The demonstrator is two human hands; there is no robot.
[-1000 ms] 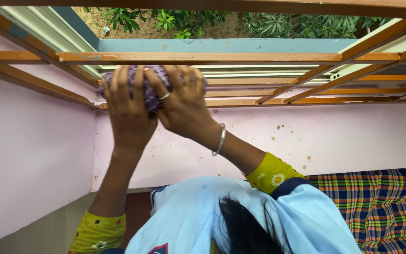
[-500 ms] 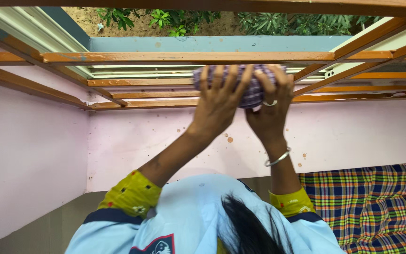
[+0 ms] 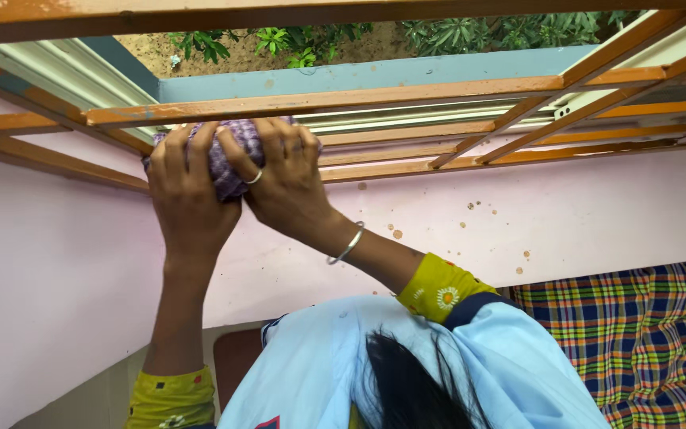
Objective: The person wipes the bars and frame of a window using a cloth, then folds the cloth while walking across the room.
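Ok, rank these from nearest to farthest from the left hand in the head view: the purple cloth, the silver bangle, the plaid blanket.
1. Purple cloth: under the left hand, pressed against the orange window bar.
2. Silver bangle: on the other wrist, just to the right.
3. Plaid blanket: far off at the lower right.

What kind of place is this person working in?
Probably a room in a home: a pink wall, an orange barred window with plants outside, and a plaid cover, perhaps bedding.
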